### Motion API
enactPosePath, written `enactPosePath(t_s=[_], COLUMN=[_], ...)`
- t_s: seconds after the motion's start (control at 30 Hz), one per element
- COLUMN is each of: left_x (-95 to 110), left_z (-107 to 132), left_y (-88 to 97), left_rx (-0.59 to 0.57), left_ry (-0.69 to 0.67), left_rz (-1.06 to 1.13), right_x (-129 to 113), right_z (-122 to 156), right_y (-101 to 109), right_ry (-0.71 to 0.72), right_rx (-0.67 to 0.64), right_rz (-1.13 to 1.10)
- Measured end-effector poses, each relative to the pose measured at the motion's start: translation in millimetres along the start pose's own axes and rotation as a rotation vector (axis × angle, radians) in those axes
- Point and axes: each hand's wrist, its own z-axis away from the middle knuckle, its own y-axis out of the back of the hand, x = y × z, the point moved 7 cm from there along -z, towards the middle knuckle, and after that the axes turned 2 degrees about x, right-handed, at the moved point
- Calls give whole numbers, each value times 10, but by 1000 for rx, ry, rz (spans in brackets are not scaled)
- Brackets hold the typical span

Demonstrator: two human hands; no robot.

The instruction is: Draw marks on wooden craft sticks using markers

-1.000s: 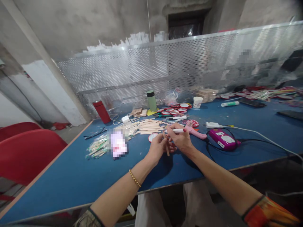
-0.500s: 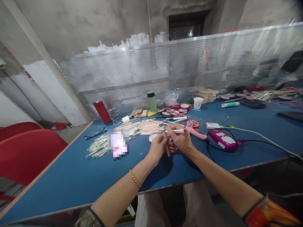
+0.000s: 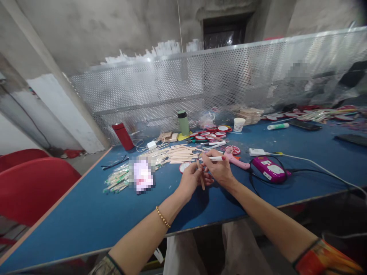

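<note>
My left hand (image 3: 190, 179) is closed on a flat wooden craft stick (image 3: 202, 182), held tilted above the table's front half. In my right hand (image 3: 219, 170) is a white marker pen (image 3: 213, 158) with a red end, its tip pointing left near the top of the stick. Just behind my left hand lies a round white disc (image 3: 184, 167) with a red rim, partly covered by the hand. A loose pile of craft sticks (image 3: 183, 153) spreads behind both hands. Close to the right hand rests a pink glue gun (image 3: 237, 160).
On the blue table (image 3: 114, 217) are a pixelated bright phone (image 3: 143, 175), bagged sticks (image 3: 119, 177), a red bottle (image 3: 123, 136), a green bottle (image 3: 183, 123), a paper cup (image 3: 239, 124), and a purple device (image 3: 269, 169) with cables. Red chairs (image 3: 34, 183) stand at left.
Both hands keep nearly the same pose, with the marker still at the stick's upper end. The view has shifted very slightly.
</note>
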Motion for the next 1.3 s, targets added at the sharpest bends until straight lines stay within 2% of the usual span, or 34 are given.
enactPosePath(t_s=[0.37,1.3], left_x=[-1,-12], left_z=[-3,-6], left_y=[-2,-7], left_rx=[5,-6], left_ry=[1,-1], left_rz=[-3,-13], right_x=[14,18], right_z=[13,2], right_y=[-4,-11], right_ry=[-22,40], right_rx=[5,-7], right_rz=[-3,67])
